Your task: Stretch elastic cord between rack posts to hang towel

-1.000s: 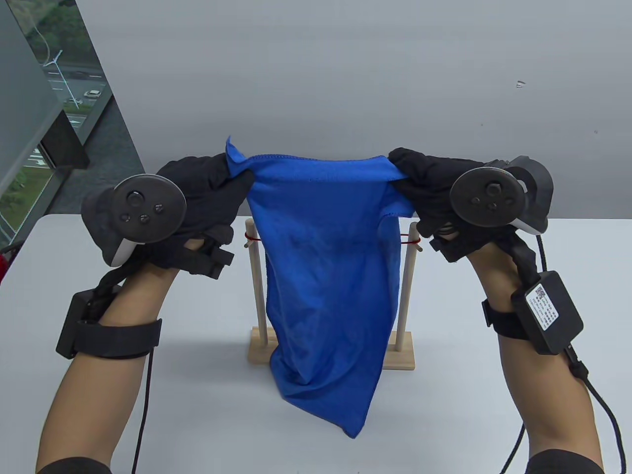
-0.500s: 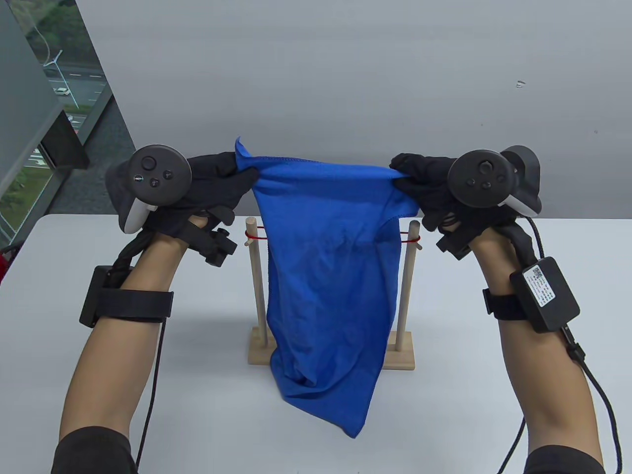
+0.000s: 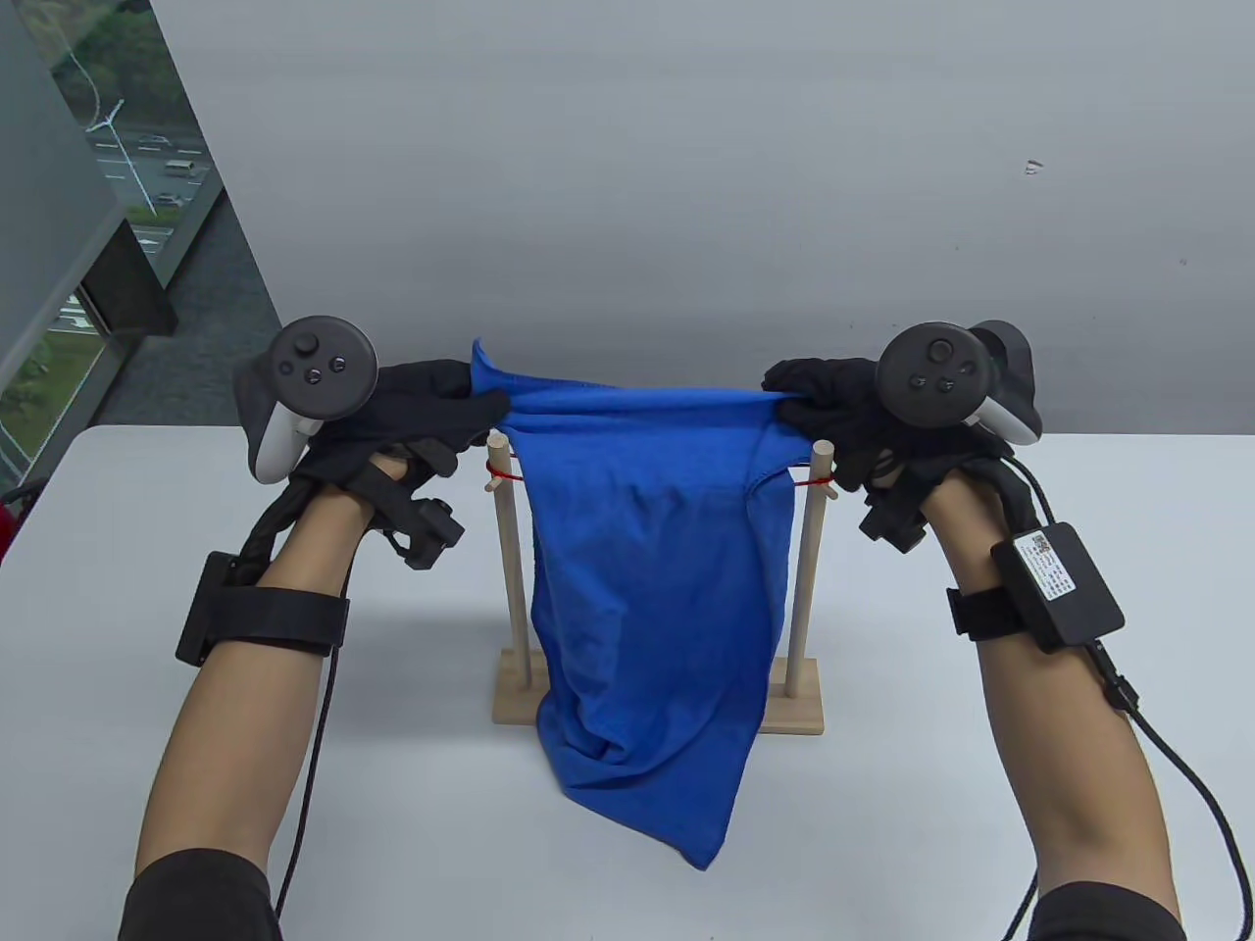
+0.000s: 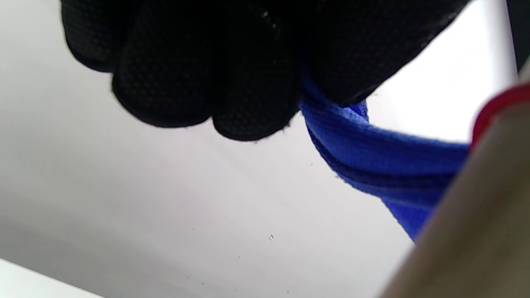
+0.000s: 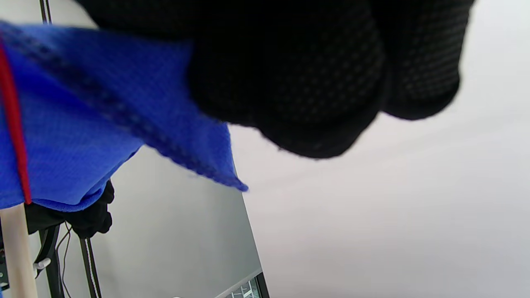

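Observation:
A blue towel (image 3: 657,588) hangs in front of a small wooden rack (image 3: 657,701) with two upright posts (image 3: 507,549) (image 3: 812,549). A red elastic cord (image 3: 502,475) runs between the post tops; its middle is hidden by the towel. My left hand (image 3: 461,397) pinches the towel's upper left corner just above the left post. My right hand (image 3: 799,397) pinches the upper right corner above the right post. The top edge is stretched level just above the cord. The left wrist view shows the gloved fingers (image 4: 207,82) gripping the towel (image 4: 372,161). The right wrist view shows towel (image 5: 103,116) and cord (image 5: 14,124).
The rack stands mid-table on a white tabletop (image 3: 980,784). The towel's lower tip (image 3: 701,853) reaches the table in front of the base. A grey wall is behind, a window at the far left. Cables trail from both wrists.
Both hands have lowered and moved away from me with the towel's top edge, from well above the posts down to just over the cord. The grip on both corners is unchanged.

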### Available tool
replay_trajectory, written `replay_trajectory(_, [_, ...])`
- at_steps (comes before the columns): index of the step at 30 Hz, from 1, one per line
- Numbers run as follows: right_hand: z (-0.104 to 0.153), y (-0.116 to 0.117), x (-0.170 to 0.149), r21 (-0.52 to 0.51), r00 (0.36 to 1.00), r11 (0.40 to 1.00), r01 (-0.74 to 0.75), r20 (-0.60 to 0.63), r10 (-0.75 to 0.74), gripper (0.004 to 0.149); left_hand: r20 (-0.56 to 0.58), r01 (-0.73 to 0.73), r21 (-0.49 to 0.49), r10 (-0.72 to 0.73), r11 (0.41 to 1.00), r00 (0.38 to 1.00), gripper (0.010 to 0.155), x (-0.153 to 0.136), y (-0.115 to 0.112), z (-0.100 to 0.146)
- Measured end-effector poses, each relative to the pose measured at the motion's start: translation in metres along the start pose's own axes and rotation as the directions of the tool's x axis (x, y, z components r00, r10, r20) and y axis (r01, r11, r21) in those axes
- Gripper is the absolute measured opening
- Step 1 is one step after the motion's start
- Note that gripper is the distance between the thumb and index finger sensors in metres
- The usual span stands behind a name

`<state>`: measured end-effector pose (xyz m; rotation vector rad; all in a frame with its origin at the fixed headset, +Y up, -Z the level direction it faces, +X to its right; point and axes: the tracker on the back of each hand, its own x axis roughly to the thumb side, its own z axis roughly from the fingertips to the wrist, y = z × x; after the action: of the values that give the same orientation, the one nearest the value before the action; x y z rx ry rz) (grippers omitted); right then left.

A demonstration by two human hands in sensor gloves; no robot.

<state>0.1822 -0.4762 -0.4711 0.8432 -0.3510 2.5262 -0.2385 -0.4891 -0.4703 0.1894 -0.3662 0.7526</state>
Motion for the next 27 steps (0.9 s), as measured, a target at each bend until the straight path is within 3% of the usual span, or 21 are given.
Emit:
replay_trajectory(11, [0.028,0.052,-0.026,0.082,0.996,0.993,0.081,-0.037,-0.078,0.044,-0.093,-0.095,-0.081,0.088,0.992,0.992,0.040,-0.044,-0.039,0.020])
replay_trajectory(27, [0.065,0.100,-0.054,0.110,0.983,0.984,0.142,-0.132,-0.127,0.044,-0.189,-0.170,-0.126,0.145,0.977,0.971,0.040,-0.086,-0.083,0.041])
